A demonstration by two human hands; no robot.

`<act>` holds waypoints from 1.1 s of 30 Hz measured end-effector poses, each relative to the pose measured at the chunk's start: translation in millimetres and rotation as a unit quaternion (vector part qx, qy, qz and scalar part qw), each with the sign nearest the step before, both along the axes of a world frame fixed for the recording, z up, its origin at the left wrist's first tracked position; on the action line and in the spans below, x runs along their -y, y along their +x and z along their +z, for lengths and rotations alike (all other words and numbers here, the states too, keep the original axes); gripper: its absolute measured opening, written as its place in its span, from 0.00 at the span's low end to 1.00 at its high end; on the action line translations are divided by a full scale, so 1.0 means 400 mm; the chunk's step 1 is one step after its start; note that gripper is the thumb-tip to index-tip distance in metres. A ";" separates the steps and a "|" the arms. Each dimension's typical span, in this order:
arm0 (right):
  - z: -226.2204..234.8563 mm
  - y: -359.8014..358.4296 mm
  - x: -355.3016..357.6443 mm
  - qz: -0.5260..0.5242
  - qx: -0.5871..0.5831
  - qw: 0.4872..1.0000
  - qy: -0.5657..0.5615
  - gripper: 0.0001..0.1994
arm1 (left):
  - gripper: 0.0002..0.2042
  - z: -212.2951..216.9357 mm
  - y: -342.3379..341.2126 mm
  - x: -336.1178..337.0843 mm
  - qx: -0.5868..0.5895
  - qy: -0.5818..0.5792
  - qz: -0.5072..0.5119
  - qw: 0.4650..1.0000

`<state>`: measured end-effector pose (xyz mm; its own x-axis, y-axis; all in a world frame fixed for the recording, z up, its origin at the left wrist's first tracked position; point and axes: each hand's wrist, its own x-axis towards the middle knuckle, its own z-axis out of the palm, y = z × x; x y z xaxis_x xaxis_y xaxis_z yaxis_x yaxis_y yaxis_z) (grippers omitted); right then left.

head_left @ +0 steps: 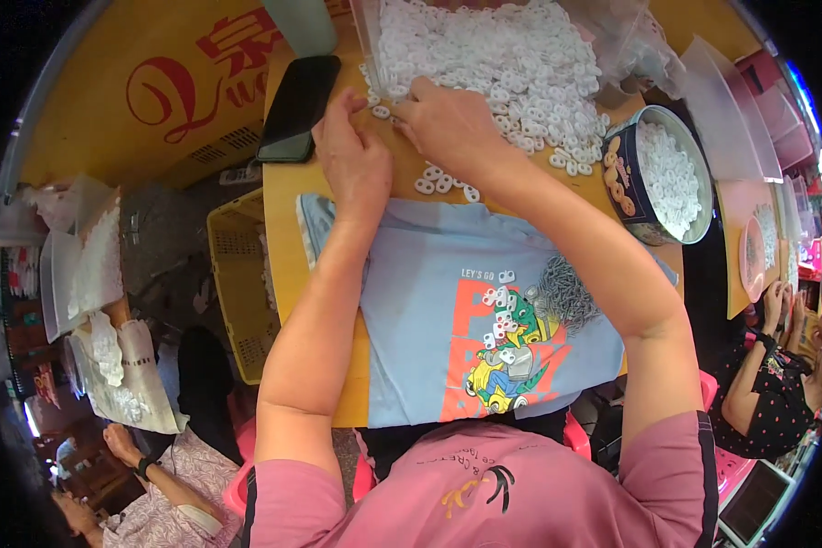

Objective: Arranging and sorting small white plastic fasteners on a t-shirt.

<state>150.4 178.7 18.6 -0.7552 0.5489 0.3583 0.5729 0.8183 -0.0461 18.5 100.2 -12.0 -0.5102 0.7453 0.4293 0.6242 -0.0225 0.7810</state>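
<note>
My left hand (352, 151) and my right hand (443, 119) meet at the near edge of a big heap of small white plastic pieces (498, 64) on the wooden table (288, 196). Both pinch together around one small white piece (381, 111); which hand holds it is unclear. A few loose white pieces (443, 181) lie just below my hands. A light blue printed shirt (438, 310) is spread on the table under my forearms, with several white pieces (500, 315) and a pile of small metal parts (562, 290) on it.
A round blue tin (632, 187) full of white pieces stands at the right. A black phone (299, 107) lies at the left. A yellow crate (237, 274) sits beside the table. Other people sit at lower left (169, 484) and at right (776, 374).
</note>
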 end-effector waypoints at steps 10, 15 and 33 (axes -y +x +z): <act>-0.018 -0.002 -0.006 0.075 -0.044 0.991 0.103 0.07 | 0.26 -0.007 0.010 -0.003 -0.019 0.027 0.014 0.999; 0.085 0.074 0.055 0.096 -0.064 0.992 -0.058 0.05 | 0.28 0.002 0.013 -0.003 0.007 0.051 0.042 0.998; 0.311 -0.310 -0.097 0.150 0.267 0.952 0.024 0.14 | 0.05 -0.001 0.034 0.006 -0.014 0.074 0.062 0.995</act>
<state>26.2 217.7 143.2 -0.9569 0.2725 -0.1003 0.2445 0.9424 0.2281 32.2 97.7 -12.4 -0.5811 0.6051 0.5443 0.6504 -0.0567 0.7575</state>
